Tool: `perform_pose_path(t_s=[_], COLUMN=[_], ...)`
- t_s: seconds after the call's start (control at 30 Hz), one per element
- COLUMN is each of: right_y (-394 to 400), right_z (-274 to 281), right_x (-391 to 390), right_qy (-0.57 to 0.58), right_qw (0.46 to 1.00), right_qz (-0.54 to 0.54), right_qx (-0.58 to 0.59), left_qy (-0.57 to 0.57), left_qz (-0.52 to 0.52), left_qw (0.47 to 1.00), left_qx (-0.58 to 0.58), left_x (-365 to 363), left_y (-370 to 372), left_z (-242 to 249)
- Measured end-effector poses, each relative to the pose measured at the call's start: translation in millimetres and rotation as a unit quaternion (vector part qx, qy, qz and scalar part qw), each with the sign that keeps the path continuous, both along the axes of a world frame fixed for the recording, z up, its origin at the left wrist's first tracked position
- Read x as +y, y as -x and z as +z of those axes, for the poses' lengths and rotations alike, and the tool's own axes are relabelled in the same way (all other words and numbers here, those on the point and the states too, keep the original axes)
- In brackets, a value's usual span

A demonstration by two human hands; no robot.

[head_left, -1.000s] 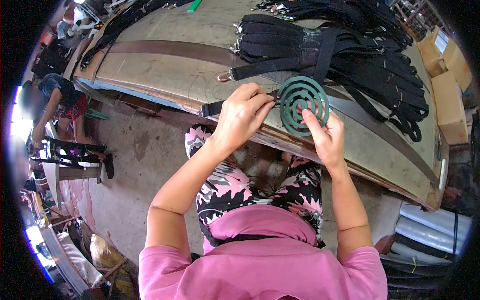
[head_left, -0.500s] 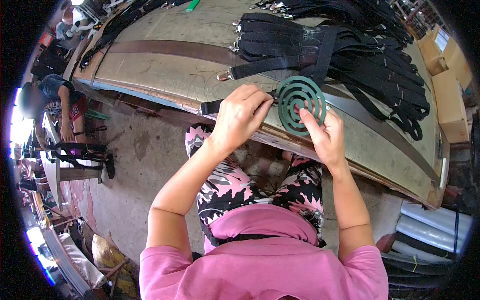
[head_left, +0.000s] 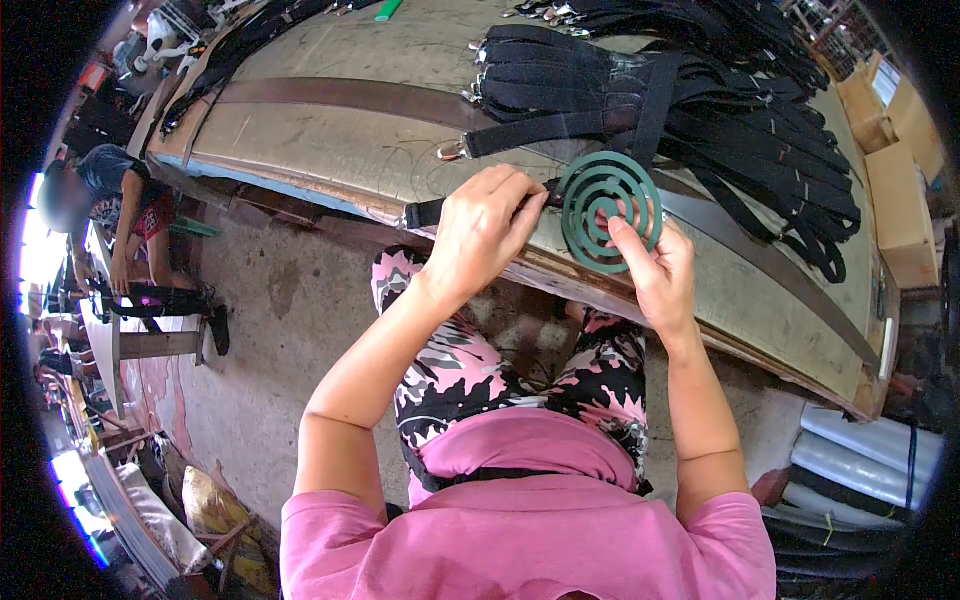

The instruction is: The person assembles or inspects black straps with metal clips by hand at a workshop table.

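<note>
A green spiral mosquito coil [head_left: 569, 212] is gripped by my right hand [head_left: 662, 280], with the thumb across its centre and the fingers behind. It is tilted up above the table's front edge. My left hand [head_left: 482, 228] is closed, thumb and fingertips pinched on a black elastic strap [head_left: 428, 213] whose metal-clipped end sticks out to the left. The strap's other part is mostly hidden under the hand and behind the coil. Just beyond both hands lies a bundle of black suspenders [head_left: 570, 80] with metal clips [head_left: 452, 150].
The worktable [head_left: 330, 130] has a worn wooden edge and a flat dark band [head_left: 340, 97] across it. More black straps [head_left: 235, 60] lie at the far left. Cardboard boxes [head_left: 900, 200] stand at right, plastic-wrapped rolls [head_left: 860, 460] below. Another person [head_left: 120, 190] sits at left.
My right hand has shifted slightly right with the mosquito coil, which now faces me a little more squarely. My left hand stays on the strap. The other person's arms have moved.
</note>
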State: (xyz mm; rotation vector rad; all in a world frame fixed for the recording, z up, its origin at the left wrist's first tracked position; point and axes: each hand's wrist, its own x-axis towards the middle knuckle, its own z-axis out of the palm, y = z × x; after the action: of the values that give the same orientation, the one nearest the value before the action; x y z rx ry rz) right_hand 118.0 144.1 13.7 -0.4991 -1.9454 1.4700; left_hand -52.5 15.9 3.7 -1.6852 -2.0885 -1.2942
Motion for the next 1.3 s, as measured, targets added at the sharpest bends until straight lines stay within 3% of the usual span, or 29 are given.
perform_pose_path(t_s=[0.53, 0.67, 0.77, 0.9, 1.17, 1.3], right_y=[-0.9, 3.8, 12.9, 17.6, 16.5, 19.9], right_z=[-1.0, 16.4, 16.5, 9.4, 19.2, 21.1], right_x=[0.3, -3.0, -3.9, -2.0, -1.3, -0.6], right_qy=[-0.050, 0.027, 0.069, 0.043, -0.109, -0.105], right_qw=[0.999, 0.997, 0.993, 0.995, 0.993, 0.993], right_qz=[-0.002, -0.023, -0.024, -0.046, -0.037, -0.027], right_qx=[-0.014, 0.065, 0.092, 0.080, -0.034, -0.039], left_qy=[-0.002, -0.004, 0.011, 0.048, -0.016, -0.013], left_qz=[0.009, 0.038, 0.061, 0.072, 0.118, 0.131], left_qw=[1.000, 0.995, 0.998, 0.996, 0.990, 0.986], left_qx=[-0.027, -0.093, -0.032, -0.037, -0.072, -0.100], left_x=[-0.9, 6.6, 16.4, 25.1, 17.2, 16.0], left_y=[-0.8, 1.5, 5.2, 2.5, -3.2, -3.6], left_z=[0.5, 0.8, 3.5, 1.9, -5.6, -4.6])
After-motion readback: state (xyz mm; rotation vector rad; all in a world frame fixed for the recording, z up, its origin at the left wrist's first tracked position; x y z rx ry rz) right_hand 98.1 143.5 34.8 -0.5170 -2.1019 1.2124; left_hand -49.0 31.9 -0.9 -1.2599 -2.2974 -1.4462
